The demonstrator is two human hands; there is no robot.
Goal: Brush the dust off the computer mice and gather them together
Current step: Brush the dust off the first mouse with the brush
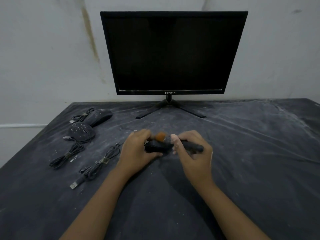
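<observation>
My left hand (136, 149) grips a black computer mouse (158, 146) just above the middle of the dusty black table. My right hand (192, 149) holds a brush by its black handle (194, 146); the orange bristles (160, 135) are blurred and sit over the far side of the held mouse. That mouse's bundled cable (98, 163) trails to the left, ending in a USB plug (74, 185). Two more black mice lie at the far left, touching each other: a dust-speckled one (81, 131) and one behind it (100, 116), each with a coiled cable.
A black monitor (173, 52) on a splayed stand (168, 108) stands at the table's back edge against a pale wall. The table (242, 153) is covered with dark cloth streaked with white dust. Its left edge runs diagonally near the mice.
</observation>
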